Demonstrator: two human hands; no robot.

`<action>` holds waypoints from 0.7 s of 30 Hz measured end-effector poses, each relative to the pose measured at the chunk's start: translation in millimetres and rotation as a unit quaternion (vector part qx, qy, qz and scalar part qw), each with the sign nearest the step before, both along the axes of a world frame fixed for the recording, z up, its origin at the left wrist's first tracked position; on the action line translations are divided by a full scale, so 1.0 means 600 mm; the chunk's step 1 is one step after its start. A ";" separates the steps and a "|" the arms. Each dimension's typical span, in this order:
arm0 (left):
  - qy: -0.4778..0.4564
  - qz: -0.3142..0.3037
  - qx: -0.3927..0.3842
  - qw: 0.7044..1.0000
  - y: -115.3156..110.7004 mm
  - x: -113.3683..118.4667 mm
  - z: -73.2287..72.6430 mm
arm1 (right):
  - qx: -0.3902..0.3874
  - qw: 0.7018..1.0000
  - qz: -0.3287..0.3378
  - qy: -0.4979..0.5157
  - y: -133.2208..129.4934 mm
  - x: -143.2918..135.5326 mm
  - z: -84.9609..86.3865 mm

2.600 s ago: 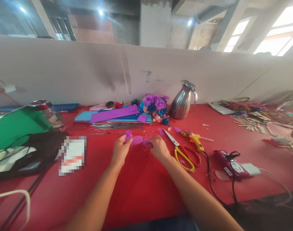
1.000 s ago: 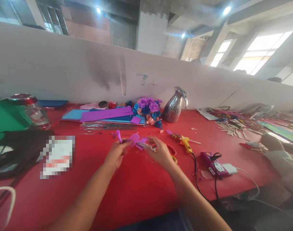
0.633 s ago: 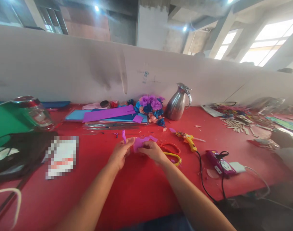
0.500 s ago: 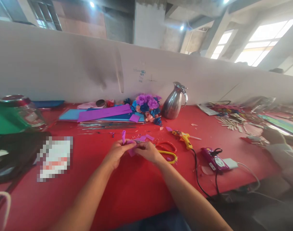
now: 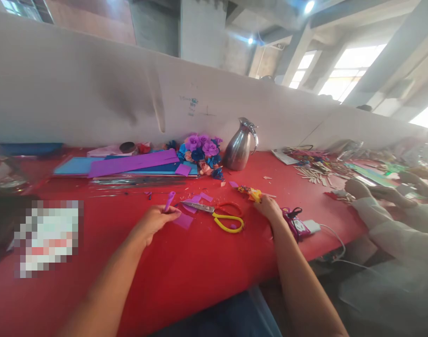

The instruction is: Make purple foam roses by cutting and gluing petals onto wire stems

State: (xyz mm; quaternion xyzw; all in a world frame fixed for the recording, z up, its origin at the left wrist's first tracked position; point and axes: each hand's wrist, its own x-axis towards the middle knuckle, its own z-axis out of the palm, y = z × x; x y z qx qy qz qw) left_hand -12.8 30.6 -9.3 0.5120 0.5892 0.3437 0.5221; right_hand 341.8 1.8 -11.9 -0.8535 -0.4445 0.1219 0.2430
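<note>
My left hand (image 5: 154, 223) pinches a small rolled strip of purple paper (image 5: 169, 201) that stands up from the fingers. Over the red tabletop to the right, my right hand (image 5: 271, 208) is closed around the handle of a yellow glue gun (image 5: 255, 194), whose handle it mostly hides. Between the hands lie scissors (image 5: 214, 214) with one red and one yellow handle loop, blades pointing left. A square of purple paper (image 5: 183, 220) rests just beside my left fingertips, and more purple scraps (image 5: 206, 197) lie around the blades.
Behind are purple paper strips (image 5: 136, 162) on blue sheets, a bunch of paper flowers (image 5: 203, 150) and a steel jug (image 5: 239, 146). A purple power strip (image 5: 295, 223) with cords sits right of my right hand. Another person's arm (image 5: 365, 206) rests at far right.
My right hand has left the paper and scissors and moved right onto the glue gun. The scissors now lie on the table. The view has turned right.
</note>
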 end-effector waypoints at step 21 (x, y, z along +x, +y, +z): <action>0.063 -0.024 0.057 0.996 0.012 -0.005 -0.040 | 0.013 0.889 0.355 0.289 -0.078 -0.177 0.018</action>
